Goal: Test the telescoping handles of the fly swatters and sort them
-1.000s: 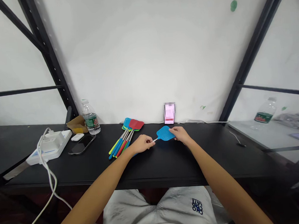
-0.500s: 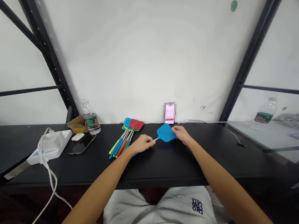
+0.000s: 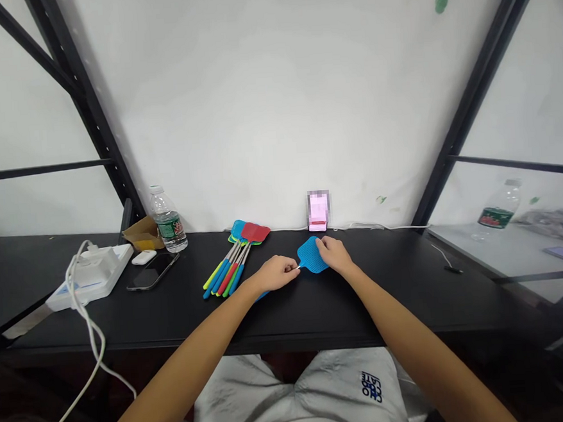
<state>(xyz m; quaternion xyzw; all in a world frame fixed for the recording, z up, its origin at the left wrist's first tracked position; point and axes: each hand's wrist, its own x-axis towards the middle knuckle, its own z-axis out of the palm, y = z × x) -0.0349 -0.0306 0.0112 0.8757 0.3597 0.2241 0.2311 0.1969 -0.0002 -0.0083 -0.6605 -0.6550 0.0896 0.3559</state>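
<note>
A blue fly swatter (image 3: 311, 258) is held between my two hands, low over the black table. My left hand (image 3: 277, 273) is closed round its thin metal shaft, close to the head; a bit of blue handle shows below that hand. The right edge of the perforated head is pinched by my right hand (image 3: 333, 253), whose thumb and fingers cover part of it. To the left of my left hand lies a pile of fly swatters (image 3: 236, 258) with red, blue and green heads and coloured handles, their heads toward the wall.
A phone (image 3: 319, 211) stands against the wall behind the swatter. On the left are a water bottle (image 3: 168, 224), a cardboard box (image 3: 142, 235), a dark phone (image 3: 153, 271), a white case (image 3: 144, 257) and a power strip (image 3: 108, 281) with cables. A cable end (image 3: 453, 269) lies right.
My left hand has shifted slightly right and down along with the swatter. My right hand has moved left, reaching further over the swatter's head.
</note>
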